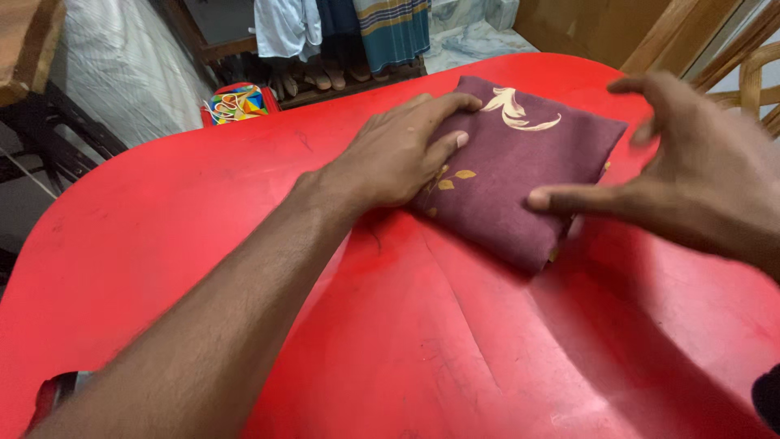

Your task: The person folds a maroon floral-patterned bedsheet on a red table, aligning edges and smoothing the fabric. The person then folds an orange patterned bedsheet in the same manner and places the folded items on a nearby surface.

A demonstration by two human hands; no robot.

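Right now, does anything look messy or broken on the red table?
Nothing looks spilled or broken. The folded maroon cloth lies neat but slanted on the red table. The left hand presses flat on it; the right hand hovers open. The tabletop only shows faint scuffs.

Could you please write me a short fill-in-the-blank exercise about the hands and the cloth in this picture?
1. The folded cloth lies on a table coloured ____.
2. The ____ hand lies flat on the cloth's near-left edge.
3. The right hand has its fingers spread ____.
4. The cloth is maroon with a leaf pattern coloured ____.

Missing words: red; left; open; gold
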